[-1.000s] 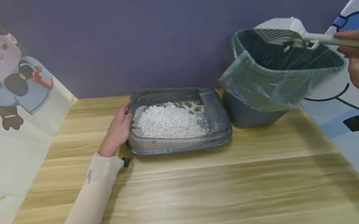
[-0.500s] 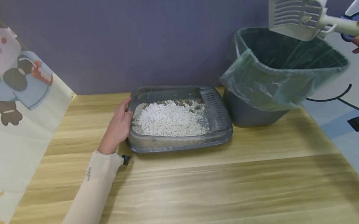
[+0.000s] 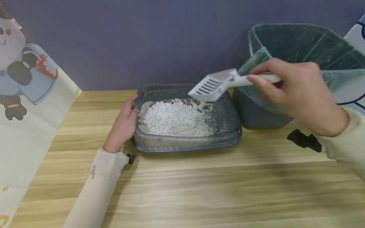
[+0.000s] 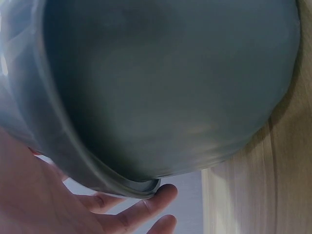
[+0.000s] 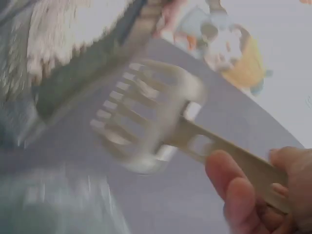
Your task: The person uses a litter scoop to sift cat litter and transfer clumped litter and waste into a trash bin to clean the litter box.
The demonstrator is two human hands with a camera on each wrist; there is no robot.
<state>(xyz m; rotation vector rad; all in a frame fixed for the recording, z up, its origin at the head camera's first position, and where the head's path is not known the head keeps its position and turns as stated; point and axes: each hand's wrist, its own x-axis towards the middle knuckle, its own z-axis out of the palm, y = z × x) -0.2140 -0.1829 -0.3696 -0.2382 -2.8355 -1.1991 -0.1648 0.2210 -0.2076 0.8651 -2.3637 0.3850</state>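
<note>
Wooden worktop (image 3: pixel 204 191), purple wall behind: scoop over litter tray.
Right hand (image 3: pixel 298 95) pinches scoop (image 3: pixel 213 86) handle, slotted head above tray (image 3: pixel 186 142) far right corner (dark clumps there); left hand (image 3: pixel 123 126) flat against tray's left rim. Next, probably: dip under clumps.

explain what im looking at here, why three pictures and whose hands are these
No machine here: a person wears three cameras, one on the head and one on each wrist. The head view shows a wooden table with a grey litter tray of white litter and a bag-lined bin behind it. The left hand rests against the tray's side; its wrist camera sees that wall close up. The right hand grips a slotted white scoop above the tray; its wrist view is blurred.
</note>
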